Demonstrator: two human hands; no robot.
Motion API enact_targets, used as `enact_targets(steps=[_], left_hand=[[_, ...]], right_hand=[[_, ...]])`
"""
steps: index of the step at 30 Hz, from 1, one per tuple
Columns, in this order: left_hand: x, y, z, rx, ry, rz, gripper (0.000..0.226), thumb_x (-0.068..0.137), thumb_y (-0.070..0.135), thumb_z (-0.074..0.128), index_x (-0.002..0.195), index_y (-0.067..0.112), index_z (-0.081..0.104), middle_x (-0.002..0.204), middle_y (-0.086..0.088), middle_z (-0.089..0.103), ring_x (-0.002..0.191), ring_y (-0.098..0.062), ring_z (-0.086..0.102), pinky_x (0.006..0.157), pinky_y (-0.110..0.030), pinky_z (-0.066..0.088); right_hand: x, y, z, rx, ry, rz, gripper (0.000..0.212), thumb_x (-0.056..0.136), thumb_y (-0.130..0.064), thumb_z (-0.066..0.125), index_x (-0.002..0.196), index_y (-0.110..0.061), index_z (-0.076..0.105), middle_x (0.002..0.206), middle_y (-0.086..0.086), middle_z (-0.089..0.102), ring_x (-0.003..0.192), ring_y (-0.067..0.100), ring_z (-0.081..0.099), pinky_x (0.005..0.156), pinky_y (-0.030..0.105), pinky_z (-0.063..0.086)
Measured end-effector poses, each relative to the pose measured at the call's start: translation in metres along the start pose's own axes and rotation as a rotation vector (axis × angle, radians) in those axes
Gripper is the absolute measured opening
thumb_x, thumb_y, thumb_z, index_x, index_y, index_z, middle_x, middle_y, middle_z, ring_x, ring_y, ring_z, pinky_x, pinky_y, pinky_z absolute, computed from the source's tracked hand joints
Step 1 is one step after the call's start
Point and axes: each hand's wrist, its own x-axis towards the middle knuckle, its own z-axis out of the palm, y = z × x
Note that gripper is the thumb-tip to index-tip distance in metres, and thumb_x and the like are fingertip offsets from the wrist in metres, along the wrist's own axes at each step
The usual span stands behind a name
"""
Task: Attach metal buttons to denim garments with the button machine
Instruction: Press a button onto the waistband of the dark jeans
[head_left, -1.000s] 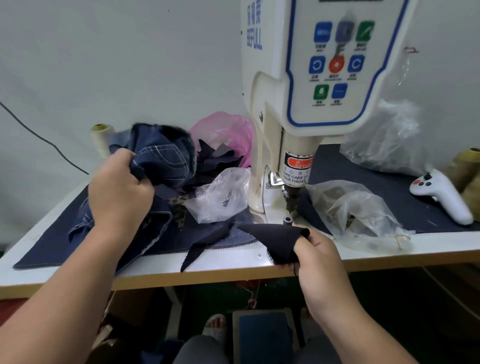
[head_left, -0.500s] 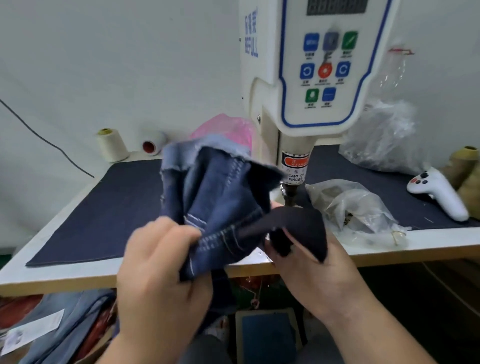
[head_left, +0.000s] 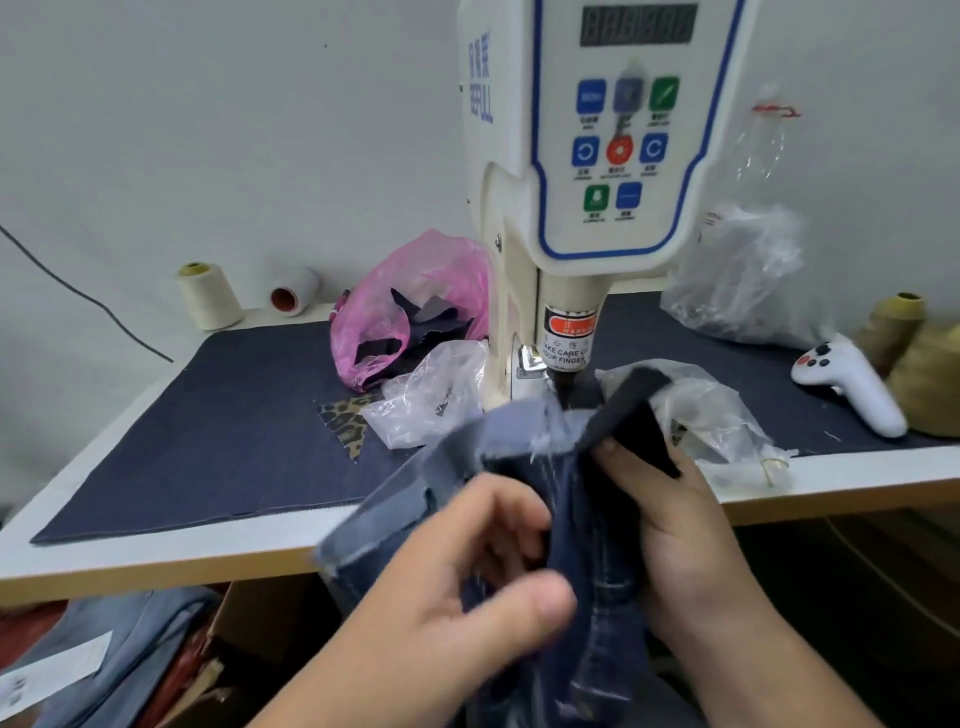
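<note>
Positioning is the step in hand: both hands bring the blue denim garment (head_left: 519, 447) up just before the white button machine (head_left: 613, 156). The left hand (head_left: 467, 587) curls round a fold; the right hand (head_left: 670, 519) pinches denim and a small black fabric piece (head_left: 639, 415). Next, the button spot likely must slide under the machine's black punch (head_left: 569, 387), fingers kept aside.

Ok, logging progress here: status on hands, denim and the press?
Left hand and right hand grip the denim garment just before the button machine. Right also holds a black patch. Clear bag crowds the press.
</note>
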Motion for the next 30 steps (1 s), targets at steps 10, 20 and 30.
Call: enact_targets(steps=[10, 20, 30], left_hand=[[0.034, -0.018, 0.009, 0.710, 0.382, 0.321, 0.030, 0.093, 0.037, 0.055, 0.115, 0.019, 0.065, 0.108, 0.008, 0.058, 0.102, -0.011, 0.055, 0.090, -0.020, 0.041], [0.041, -0.033, 0.033, 0.721, 0.391, 0.299, 0.020, 0.093, 0.026, 0.046, 0.092, 0.018, 0.064, 0.105, 0.010, 0.067, 0.098, -0.011, 0.060, 0.085, -0.032, 0.045], [0.046, -0.026, 0.035, 0.234, 0.037, -0.009, 0.019, 0.097, 0.024, 0.058, 0.111, 0.021, 0.068, 0.105, 0.003, 0.073, 0.103, -0.017, 0.067, 0.092, -0.046, 0.052]], right_hand=[[-0.009, -0.013, -0.008, 0.007, -0.008, -0.047, 0.024, 0.074, -0.018, 0.072, 0.094, -0.006, 0.077, 0.096, 0.022, 0.074, 0.086, 0.032, 0.073, 0.070, 0.033, 0.059], [-0.012, -0.018, -0.022, -0.084, 0.148, -0.097, 0.018, 0.069, -0.018, 0.072, 0.083, -0.007, 0.077, 0.080, 0.017, 0.073, 0.071, 0.027, 0.071, 0.061, 0.030, 0.057], [-0.017, -0.019, -0.025, -0.120, 0.141, -0.134, 0.013, 0.074, -0.019, 0.068, 0.077, -0.011, 0.078, 0.073, 0.016, 0.073, 0.065, 0.026, 0.072, 0.055, 0.030, 0.057]])
